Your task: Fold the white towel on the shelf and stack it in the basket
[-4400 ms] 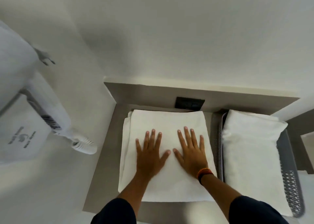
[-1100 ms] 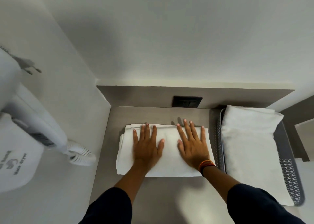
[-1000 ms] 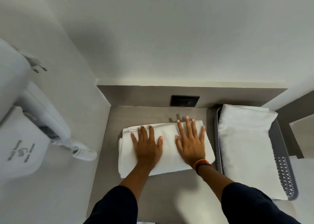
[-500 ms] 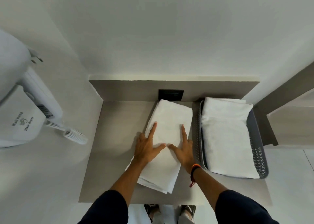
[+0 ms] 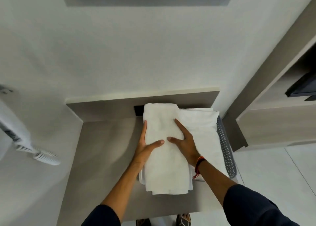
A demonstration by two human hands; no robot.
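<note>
The folded white towel (image 5: 162,140) is a long narrow bundle, lifted off the grey shelf (image 5: 106,148) and held lengthwise between both hands. My left hand (image 5: 145,145) grips its left edge with the thumb on top. My right hand (image 5: 184,140) grips its right edge, thumb on top, fingers underneath. The towel overlaps the left side of the grey perforated basket (image 5: 225,147), which holds another folded white towel (image 5: 203,133).
A white wall-mounted hair dryer (image 5: 20,140) with a coiled cord sits on the left wall. A dark wall socket (image 5: 138,111) is behind the towel. A cabinet (image 5: 273,123) stands to the right. The shelf's front edge is near my arms.
The towel went from a wide fold to a narrow bundle turned lengthwise. Both hands now grip its sides and have lifted it right, partly over the basket.
</note>
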